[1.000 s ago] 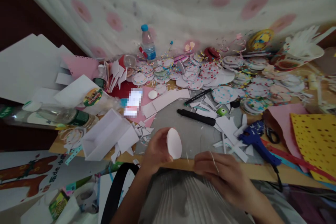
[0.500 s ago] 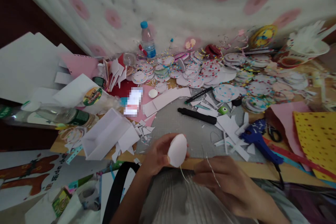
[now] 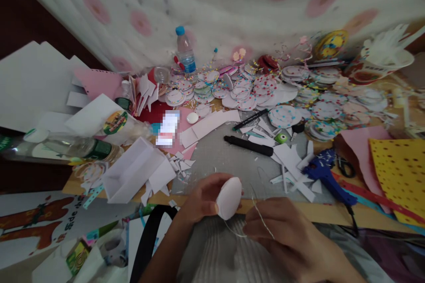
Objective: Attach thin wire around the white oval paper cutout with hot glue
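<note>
A white oval disc (image 3: 229, 198), seemingly of paper or foam, is pinched between the thumb and fingers of my left hand (image 3: 204, 196), tilted up near the table edge. To its right, my right hand (image 3: 282, 225) is closed on a thin pale string (image 3: 262, 219). The string loops from the lower edge of the disc to my right fingers and lies over the back of that hand. The fingertips of my right hand are partly hidden.
A grey cutting mat (image 3: 212, 163) bears a black marker (image 3: 249, 146) and white scraps. At right lie a blue glue gun (image 3: 327, 172) and scissors (image 3: 345, 166). Stacked decorated discs (image 3: 242, 93) line the back, near a bottle (image 3: 186, 51). An open white box (image 3: 133, 170) stands left.
My left hand has moved slightly right and down with the disc, which is turned a little more. My right hand stays nearly in place, the string hanging in a wider loop.
</note>
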`<action>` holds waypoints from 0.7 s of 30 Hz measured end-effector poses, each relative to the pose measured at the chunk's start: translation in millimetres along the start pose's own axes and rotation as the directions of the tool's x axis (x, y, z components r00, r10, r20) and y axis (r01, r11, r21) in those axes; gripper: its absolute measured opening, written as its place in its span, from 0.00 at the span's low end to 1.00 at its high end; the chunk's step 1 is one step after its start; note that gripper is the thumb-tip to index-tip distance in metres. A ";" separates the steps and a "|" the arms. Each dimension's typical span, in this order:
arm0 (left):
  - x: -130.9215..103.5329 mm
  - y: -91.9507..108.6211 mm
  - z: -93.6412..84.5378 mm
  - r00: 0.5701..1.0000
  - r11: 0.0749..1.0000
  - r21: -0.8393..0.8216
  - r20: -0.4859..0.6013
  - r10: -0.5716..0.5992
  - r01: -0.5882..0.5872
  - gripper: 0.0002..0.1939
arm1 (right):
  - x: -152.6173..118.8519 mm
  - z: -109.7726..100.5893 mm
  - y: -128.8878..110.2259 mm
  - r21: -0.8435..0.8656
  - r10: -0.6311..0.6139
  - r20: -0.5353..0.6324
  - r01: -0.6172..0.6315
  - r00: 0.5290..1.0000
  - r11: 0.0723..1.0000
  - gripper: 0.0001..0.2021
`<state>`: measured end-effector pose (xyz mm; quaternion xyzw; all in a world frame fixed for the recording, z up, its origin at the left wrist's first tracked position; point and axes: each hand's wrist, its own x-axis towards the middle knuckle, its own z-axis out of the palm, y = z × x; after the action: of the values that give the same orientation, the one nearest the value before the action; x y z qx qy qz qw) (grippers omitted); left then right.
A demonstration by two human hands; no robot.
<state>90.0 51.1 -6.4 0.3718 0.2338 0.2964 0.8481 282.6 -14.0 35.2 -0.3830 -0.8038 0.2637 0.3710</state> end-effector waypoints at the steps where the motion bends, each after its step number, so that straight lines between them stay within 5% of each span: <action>1: -0.1 -0.8 -0.3 1.000 1.000 0.004 0.005 -0.003 0.003 0.35 | 0.2 0.3 0.3 0.026 0.003 0.020 -0.004 1.000 1.000 0.12; 21: 2.1 -8.6 -2.8 0.999 1.000 -0.005 0.048 0.002 -0.002 0.36 | -1.5 2.9 1.6 0.105 -0.011 0.023 0.008 1.000 0.994 0.11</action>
<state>92.7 49.2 -15.1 0.3768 0.2125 0.2888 0.8541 281.6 -14.8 31.7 -0.3561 -0.7951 0.3081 0.3823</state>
